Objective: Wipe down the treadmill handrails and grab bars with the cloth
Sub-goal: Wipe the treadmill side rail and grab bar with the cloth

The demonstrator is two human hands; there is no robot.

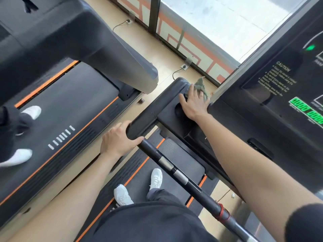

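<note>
The right hand (194,103) presses the green cloth (201,85) flat, fingers spread, on the treadmill's side tray (170,117) (just beside the console (272,105)). The left hand (118,139) grips the handrail (141,121) end, fingers curled.

A black short-sleeved top (157,222) is worn, forearms left bare. Beneath the grab bar (194,188), dark grey trousers (160,194) and white laced trainers (122,195) are seen.

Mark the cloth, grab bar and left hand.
cloth (201,84): head view, bunched upper fold.
grab bar (192,186): head view, black mid-length section.
left hand (118,139): head view, back of hand, gripping handrail (146,116).
</note>
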